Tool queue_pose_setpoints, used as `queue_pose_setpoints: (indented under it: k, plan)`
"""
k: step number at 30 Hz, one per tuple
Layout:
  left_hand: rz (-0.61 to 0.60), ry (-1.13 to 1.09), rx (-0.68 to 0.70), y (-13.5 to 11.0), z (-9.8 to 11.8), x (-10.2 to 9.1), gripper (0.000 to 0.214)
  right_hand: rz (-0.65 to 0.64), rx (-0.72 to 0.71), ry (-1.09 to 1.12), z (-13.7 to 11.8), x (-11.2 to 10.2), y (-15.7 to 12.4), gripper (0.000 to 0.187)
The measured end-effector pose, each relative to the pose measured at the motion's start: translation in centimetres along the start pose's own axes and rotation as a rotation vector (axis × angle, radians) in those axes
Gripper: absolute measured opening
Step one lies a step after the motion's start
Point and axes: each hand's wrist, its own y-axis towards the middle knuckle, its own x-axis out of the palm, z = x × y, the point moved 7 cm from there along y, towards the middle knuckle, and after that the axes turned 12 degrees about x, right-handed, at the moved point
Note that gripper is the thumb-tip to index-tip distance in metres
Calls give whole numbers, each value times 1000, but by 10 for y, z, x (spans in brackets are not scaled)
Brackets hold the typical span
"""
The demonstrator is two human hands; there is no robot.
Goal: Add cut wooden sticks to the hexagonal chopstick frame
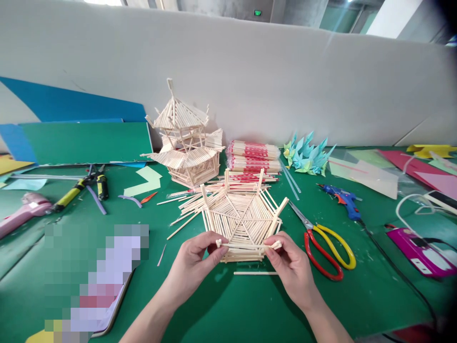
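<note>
Green tabletop (221,314) beneath us, and our left hand (191,257) and right hand (293,261) angle inward, pinching a thin stick (244,245) along the hexagonal frame (243,216).

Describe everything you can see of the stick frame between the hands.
The stick frame looks like pale wood: a six-sided lattice of slim sticks in wedge-shaped panels, with posts rising at its corners. It is over the green table, just nearer than some loose sticks; whether it rests flat is unclear. The left hand and right hand pinch its two near corners.
</note>
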Motion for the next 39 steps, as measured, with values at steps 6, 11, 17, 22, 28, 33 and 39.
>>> queue_pose_setpoints:
  k: [6,11,17,22,28,33,39]
  plan:
    - [-4,6,-4,0,1,1,14,-4,-9,-13,0,0,0,7]
    - [6,16,22,0,2,2,14,-3,-15,-22,-1,1,-1,7]
    - [1,-27,2,-3,-4,2,14,-15,-1,-19,1,3,0,7]
    - [11,-48,-4,-2,-5,3,14,-8,-5,-10,-1,2,-1,7]
    - [9,-64,-13,-3,-6,3,15,-10,-5,-6,-1,3,0,6]
    - [0,-52,-22,-2,-6,3,16,-8,-12,3,-2,3,0,7]
    - [-26,-37,-6,-1,-5,4,16,-6,-29,-16,-5,1,-1,11]
